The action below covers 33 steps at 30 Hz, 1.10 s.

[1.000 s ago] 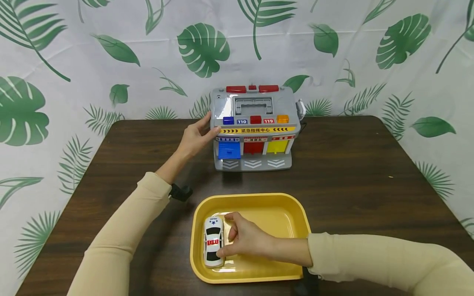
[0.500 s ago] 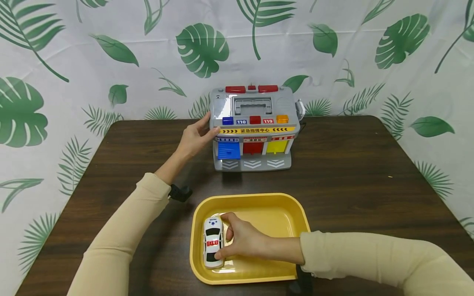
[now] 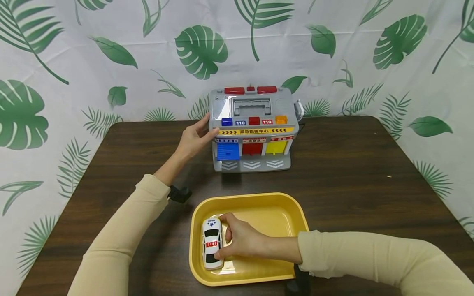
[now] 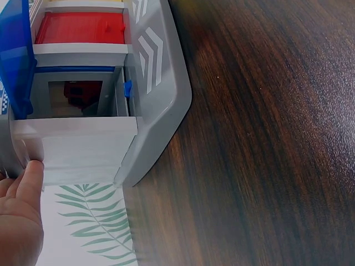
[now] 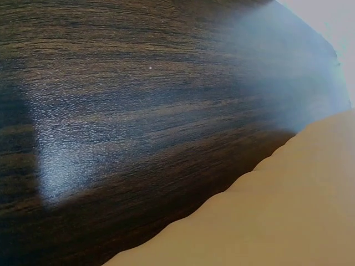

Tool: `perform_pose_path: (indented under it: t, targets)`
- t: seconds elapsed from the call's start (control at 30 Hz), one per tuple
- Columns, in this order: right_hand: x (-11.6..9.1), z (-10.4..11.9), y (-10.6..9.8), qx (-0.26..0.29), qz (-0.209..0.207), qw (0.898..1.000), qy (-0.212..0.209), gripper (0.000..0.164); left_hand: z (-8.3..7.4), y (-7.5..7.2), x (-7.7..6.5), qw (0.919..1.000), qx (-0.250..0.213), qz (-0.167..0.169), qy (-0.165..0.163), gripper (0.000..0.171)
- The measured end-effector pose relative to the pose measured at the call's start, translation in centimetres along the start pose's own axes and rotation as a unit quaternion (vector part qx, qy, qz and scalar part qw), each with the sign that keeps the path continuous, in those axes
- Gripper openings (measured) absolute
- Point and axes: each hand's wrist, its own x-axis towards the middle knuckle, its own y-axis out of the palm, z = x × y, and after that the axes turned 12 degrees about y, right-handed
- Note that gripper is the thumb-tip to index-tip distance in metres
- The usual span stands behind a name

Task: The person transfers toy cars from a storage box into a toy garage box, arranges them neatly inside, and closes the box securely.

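A white toy police car [image 3: 212, 243] with a red light bar lies at the left end of a yellow tray [image 3: 303, 224]. My right hand [image 3: 244, 240] holds its right side, with the thumb over the rear window and the index finger near the front end. Behind the tray stands a grey toy rescue station [image 3: 255, 164]. Its left end is held by my left hand [image 3: 194, 139], thumb at the front corner and fingers along the side. In the left wrist view the blue door [image 4: 16, 61] is swung up, and a dark red thing [image 4: 83, 93] shows inside the bay.
The station's red door [image 3: 252, 149] and yellow door [image 3: 276, 147] are down. A dark wooden table [image 3: 355, 176] lies under everything, with a leaf-print cloth [image 3: 274, 45] behind. The right wrist view shows only the tabletop and a sleeve [image 5: 266, 210].
My right hand has shifted slightly left, its index finger and thumb now closer on the toy police car. The left hand keeps its place on the station.
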Motion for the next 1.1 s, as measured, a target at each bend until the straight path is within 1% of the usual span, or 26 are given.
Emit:
perform_pose_path:
  t: [0.13, 0.33, 0.6, 0.9, 1.1]
  targets:
    - [0.2, -0.06, -0.09, -0.003, 0.007, 1.0, -0.002, 0.073, -0.08, 0.02, -0.04, 1.0, 0.0, 0.0, 0.002, 0.067]
    - [0.22, -0.02, -0.09, 0.0, 0.008, 1.0, 0.001, 0.068, 0.06, 0.0, -0.06, 1.0, -0.001, 0.001, -0.001, 0.067]
    - [0.06, -0.06, 0.2, -0.002, -0.013, 1.0, -0.001, 0.074, -0.01, 0.03, -0.12, 1.0, 0.001, 0.001, 0.0, 0.068]
    - [-0.34, -0.05, 0.43, 0.033, -0.038, 0.999, 0.005, 0.078, -0.16, 0.05, -0.11, 0.9999, 0.011, 0.001, -0.008, 0.068]
    - [-0.41, 0.04, 0.51, 0.066, -0.033, 0.997, 0.007, 0.079, -0.37, 0.08, -0.17, 0.9999, 0.013, 0.003, -0.01, 0.067]
